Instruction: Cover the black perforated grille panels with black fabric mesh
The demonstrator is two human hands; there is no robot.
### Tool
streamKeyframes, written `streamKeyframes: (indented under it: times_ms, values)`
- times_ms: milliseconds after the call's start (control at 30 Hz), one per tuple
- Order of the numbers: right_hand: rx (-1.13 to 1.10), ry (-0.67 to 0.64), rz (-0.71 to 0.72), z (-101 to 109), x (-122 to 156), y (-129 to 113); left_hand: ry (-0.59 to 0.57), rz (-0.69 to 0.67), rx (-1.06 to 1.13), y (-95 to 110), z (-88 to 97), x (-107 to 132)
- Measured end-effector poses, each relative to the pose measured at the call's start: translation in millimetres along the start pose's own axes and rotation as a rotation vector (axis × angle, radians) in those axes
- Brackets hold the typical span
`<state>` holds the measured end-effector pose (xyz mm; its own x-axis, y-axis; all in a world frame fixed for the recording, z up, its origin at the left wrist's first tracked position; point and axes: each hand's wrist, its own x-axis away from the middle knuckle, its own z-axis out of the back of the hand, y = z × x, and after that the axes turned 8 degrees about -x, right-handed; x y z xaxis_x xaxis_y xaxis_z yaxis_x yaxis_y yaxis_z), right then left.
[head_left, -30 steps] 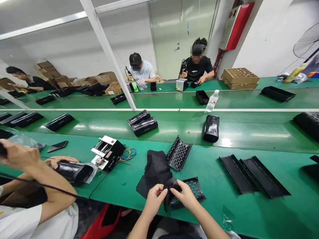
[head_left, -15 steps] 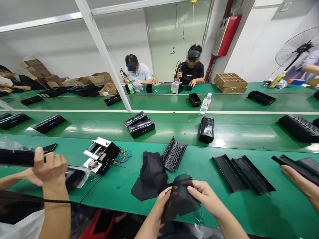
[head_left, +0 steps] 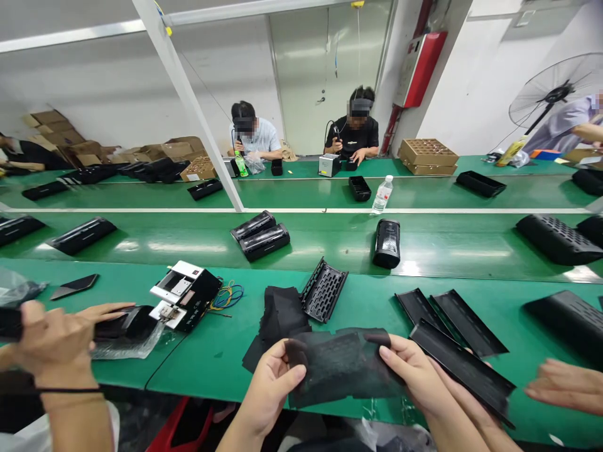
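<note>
- The left hand's fingers (head_left: 296, 374) are closed, thumb against the bent fingers, pinching one end of a thin black sheet (head_left: 346, 370).
- The right hand (head_left: 407, 364) pinches the other end, thumb in front and fingers behind, their tips darkened through the see-through material.
- The sheet spans the gap between the left hand (head_left: 271, 380) and the right, above the near edge of the green worktop (head_left: 211, 358); a dim dark shape shows through it.
- Just beyond the left hand lies a loose pile of black sheets (head_left: 282, 314), partly overlapped in view by the held one.
- Touching or just beside that pile, a perforated black cover (head_left: 325, 292) lies with its hollow side up.
- Near the right forearm is a long black trough-shaped panel (head_left: 464, 370); two similar panels (head_left: 452, 320) lie behind it.
- Farther right, a co-worker's hand (head_left: 563, 384) reaches in over the worktop.
- To the left stand a black-and-white machine (head_left: 186, 295) and coiled coloured wires (head_left: 230, 295); beyond them, a co-worker's fist (head_left: 59, 342) grips a dark object.
- Past the worktop, black housings (head_left: 266, 242) rest on a green strip (head_left: 325, 245).
- At the far side, two people sit with lowered heads, near a clear bottle (head_left: 382, 194).
</note>
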<state>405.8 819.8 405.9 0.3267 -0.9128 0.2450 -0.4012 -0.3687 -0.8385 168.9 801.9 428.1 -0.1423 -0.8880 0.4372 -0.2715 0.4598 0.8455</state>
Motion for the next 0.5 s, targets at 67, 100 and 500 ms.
streamKeyframes:
  times_ms: [67, 100, 500]
  values:
    - [-0.001, 0.005, 0.009, -3, -1, -1, 0.002, 0.007, -0.029, 1, -0.4, -1]
    - [-0.007, 0.006, 0.016, -4, -1, -1, 0.006, 0.015, -0.035, 1, -1.1, -1]
    - [-0.138, 0.179, 0.114, -7, 1, 22, 0.198, 0.227, -0.066, 1, -12.4, -38]
